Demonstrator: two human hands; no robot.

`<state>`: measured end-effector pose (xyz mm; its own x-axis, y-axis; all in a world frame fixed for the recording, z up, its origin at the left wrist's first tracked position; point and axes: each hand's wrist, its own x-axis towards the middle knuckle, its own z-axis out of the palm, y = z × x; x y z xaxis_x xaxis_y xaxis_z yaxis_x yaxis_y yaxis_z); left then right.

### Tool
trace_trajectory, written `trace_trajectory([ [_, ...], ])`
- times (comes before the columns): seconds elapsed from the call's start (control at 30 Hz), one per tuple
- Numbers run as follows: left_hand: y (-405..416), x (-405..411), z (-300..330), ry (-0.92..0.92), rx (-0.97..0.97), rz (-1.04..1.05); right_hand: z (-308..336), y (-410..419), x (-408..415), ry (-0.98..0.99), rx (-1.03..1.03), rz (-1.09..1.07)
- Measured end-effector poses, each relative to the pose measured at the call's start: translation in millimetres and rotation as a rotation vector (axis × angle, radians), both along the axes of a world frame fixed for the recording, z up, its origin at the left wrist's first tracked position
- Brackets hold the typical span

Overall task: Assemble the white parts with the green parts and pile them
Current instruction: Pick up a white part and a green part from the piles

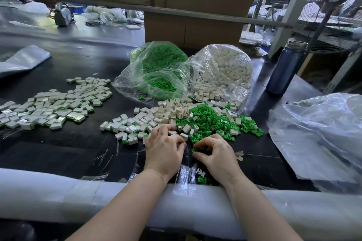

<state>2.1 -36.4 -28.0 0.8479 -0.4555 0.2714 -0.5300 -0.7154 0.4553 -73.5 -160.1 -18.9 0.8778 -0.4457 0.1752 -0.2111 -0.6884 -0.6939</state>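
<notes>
Picking step: left hand (163,147) curls its grip on small white rectangular plastic housings (168,112), right hand (214,154) pinches small green plastic clips (212,121) mid-worktop; next, judged, seat clip, add to the assembled pile (52,105) far left.

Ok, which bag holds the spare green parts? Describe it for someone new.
Find the big cardboard box at the back of the table. Two clear bags lean below it; the green bag is the left one, the white bag beside it.
</notes>
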Motion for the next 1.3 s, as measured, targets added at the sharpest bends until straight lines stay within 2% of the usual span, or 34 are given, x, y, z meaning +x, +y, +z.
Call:
trace_trajectory([
  [0.1,1.1,-0.2,0.7,-0.024,-0.072,0.025,-0.7,0.2,0.5,0.004,-0.018,-0.019],
  [0.27,-2.4,0.1,-2.0,0.02,0.11,-0.049,-2.4,-1.2,1.2,-0.013,-0.014,-0.039],
  [0.33,-3.4,0.4,-2.8,0.012,0.125,-0.055,-2.5,-2.2,2.1,-0.028,-0.016,-0.047],
  [0.43,-2.4,-0.3,-2.4,-0.023,0.064,-0.04,-2.9,-3.3,2.4,-0.069,-0.015,-0.055],
  [0.7,-2.1,0.2,-1.9,-0.014,-0.085,-0.118,-2.7,-4.4,0.0,-0.221,0.175,-0.091],
  [0.9,-2.1,1.2,-2.9,-0.01,-0.013,-0.156,-0.9,-3.8,-0.2,-0.217,0.221,-0.079],
  [1.03,-0.6,-3.9,2.6,0.069,-0.213,-0.217,-0.1,-4.5,0.1,-0.252,0.267,-0.081],
  [1.2,1.1,-5.6,11.8,0.378,-0.527,-0.254,0.9,-5.3,-0.1,-0.243,0.333,-0.012],
  [1.3,2.4,-4.6,13.8,0.509,-0.629,-0.249,0.7,-4.0,0.2,-0.245,0.372,0.024],
])
